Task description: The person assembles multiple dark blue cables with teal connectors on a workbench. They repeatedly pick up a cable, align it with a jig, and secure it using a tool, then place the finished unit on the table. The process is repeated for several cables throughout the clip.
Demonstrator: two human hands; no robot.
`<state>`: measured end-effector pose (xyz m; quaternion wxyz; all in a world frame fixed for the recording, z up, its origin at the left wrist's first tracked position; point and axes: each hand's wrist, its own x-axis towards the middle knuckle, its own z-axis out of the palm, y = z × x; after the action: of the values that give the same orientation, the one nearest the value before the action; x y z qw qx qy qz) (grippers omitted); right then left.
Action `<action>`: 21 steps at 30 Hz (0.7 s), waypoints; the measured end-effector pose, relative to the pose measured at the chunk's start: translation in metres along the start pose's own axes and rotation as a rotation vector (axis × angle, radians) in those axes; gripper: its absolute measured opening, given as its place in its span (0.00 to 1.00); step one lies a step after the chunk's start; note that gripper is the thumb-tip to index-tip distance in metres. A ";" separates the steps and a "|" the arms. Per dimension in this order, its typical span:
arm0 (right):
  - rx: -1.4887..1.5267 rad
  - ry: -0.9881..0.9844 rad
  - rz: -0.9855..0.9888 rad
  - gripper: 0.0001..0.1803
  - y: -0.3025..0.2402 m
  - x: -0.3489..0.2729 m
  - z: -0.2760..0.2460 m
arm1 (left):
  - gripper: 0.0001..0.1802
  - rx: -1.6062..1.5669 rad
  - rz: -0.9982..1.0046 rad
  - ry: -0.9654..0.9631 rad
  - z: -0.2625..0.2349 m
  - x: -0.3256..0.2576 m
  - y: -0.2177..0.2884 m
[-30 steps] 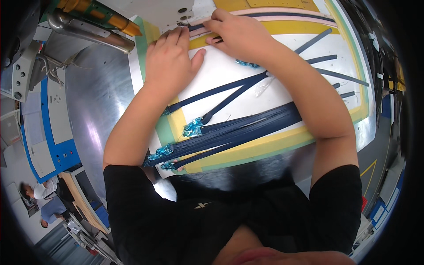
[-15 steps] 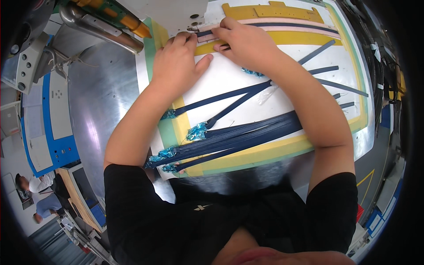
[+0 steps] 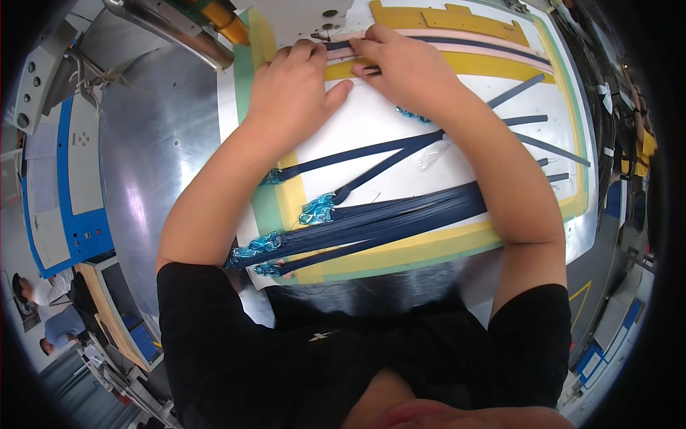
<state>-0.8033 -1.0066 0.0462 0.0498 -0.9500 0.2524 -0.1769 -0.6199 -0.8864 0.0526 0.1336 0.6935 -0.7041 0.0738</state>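
Note:
A long navy zipper strip lies along a pink band in a yellow template at the far side of the work board. Over its left end, my left hand rests with bent fingertips pressed down and its thumb spread apart. My right hand pinches the strip a little further right. A small dark object shows under its curled lower fingers; its kind is hidden. Nearer to me lie several navy zippers, their left ends carrying pulls wrapped in shiny teal film.
Above my left hand is a machine with a metal tube. A bare metal table extends left of the taped white board. A blue-and-white cabinet and two people are at the far left. Dark cables hang at the right.
The whole view has shifted slightly. Both hands keep nearly the same places on the strip, and the loose zippers lie as before.

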 end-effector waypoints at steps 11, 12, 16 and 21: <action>-0.012 0.010 -0.014 0.16 -0.011 0.002 -0.002 | 0.27 0.019 -0.060 0.075 0.010 0.006 -0.001; -0.020 -0.008 -0.008 0.16 -0.012 0.002 -0.003 | 0.26 0.012 -0.053 0.095 0.012 0.007 -0.001; -0.041 -0.057 0.004 0.14 -0.014 0.004 -0.007 | 0.21 0.003 -0.028 0.137 0.019 0.010 0.000; -0.055 -0.102 -0.014 0.16 -0.013 0.007 -0.013 | 0.20 0.018 -0.011 0.164 0.018 0.007 0.002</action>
<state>-0.7962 -0.9988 0.0625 0.0350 -0.9605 0.2477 -0.1216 -0.6233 -0.8982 0.0377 0.1851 0.6903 -0.6862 0.1358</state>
